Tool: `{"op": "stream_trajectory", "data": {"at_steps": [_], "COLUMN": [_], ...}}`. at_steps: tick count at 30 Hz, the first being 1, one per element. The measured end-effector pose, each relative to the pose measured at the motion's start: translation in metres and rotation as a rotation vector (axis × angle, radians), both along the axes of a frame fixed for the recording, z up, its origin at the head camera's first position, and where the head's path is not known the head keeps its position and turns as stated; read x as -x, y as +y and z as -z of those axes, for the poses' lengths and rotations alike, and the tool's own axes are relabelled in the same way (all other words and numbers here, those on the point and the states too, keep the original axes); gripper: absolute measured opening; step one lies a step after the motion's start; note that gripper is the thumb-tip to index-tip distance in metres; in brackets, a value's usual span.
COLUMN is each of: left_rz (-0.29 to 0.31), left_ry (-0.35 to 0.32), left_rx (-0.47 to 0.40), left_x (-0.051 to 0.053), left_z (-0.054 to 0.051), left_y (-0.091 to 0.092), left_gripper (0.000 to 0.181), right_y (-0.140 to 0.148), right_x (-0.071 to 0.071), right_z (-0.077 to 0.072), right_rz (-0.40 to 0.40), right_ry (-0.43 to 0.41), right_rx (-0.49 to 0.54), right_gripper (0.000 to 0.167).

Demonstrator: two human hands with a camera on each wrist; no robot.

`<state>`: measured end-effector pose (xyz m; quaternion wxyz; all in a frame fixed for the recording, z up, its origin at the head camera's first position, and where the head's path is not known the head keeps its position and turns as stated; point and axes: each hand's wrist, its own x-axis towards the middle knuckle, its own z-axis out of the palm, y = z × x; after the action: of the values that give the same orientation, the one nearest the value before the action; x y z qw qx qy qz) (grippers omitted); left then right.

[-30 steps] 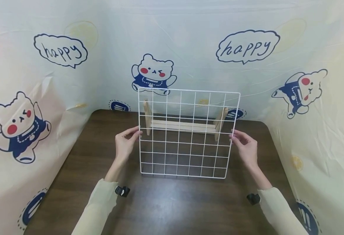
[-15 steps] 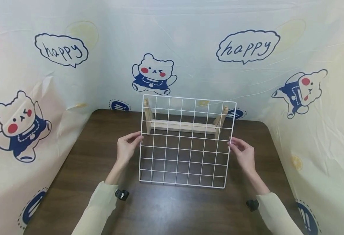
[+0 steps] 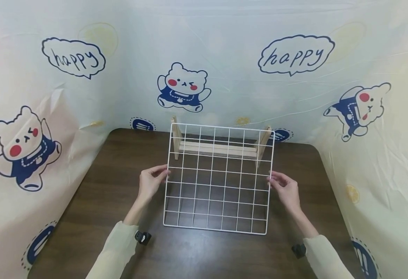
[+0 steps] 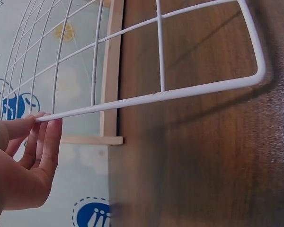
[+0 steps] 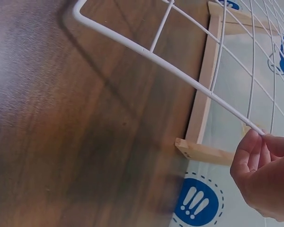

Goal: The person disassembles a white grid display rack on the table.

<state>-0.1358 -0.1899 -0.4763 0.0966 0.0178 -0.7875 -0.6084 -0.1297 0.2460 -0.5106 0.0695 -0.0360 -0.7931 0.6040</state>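
Note:
A white wire grid panel [image 3: 211,169] is held tilted over the table, its top edge leaning away toward the back. My left hand [image 3: 150,181] pinches its left side wire between thumb and fingers. On the opposite side, my right hand [image 3: 286,188] pinches the right side wire in the same way. The left wrist view shows the left thumb and fingers [image 4: 51,142] on the frame wire. Behind the grid stands a pale wooden rack [image 3: 221,149] with two upright ends joined by a crosspiece, partly seen through the mesh.
The dark wooden table [image 3: 96,193] has rounded back corners. Printed cloth [image 3: 232,50] with bear drawings hangs around its back and sides. The grid's lower edge is close to the tabletop, casting a shadow there. The rack sits near the table's back edge.
Both hands have brought the grid down and nearer to me, and its top has tipped further back. The wooden rack has stayed in place.

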Motion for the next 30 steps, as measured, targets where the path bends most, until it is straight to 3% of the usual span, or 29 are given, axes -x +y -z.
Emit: {"op": "stream_trajectory", "data": {"at_steps": [6, 13, 20, 30], "left_rz": [0.018, 0.001, -0.006, 0.009], "left_ry": [0.003, -0.069, -0.08, -0.121], "left_rx": [0.0, 0.002, 0.034, 0.077], "left_x": [-0.004, -0.007, -0.001, -0.004], "left_z": [0.009, 0.017, 0.047, 0.055], "left_y": [-0.003, -0.005, -0.015, -0.018], "left_gripper": [0.021, 0.019, 0.019, 0.021], "right_y": [-0.001, -0.002, -0.004, -0.004], "right_x": [-0.005, -0.009, -0.011, -0.015], "right_z": [0.007, 0.013, 0.015, 0.016], "right_rz": [-0.014, -0.035, -0.045, -0.071], "right_ry": [-0.02, -0.031, -0.049, -0.141], "right_rx": [-0.025, -0.027, -0.055, -0.081], "right_gripper": [0.024, 0.023, 0.022, 0.022]}}
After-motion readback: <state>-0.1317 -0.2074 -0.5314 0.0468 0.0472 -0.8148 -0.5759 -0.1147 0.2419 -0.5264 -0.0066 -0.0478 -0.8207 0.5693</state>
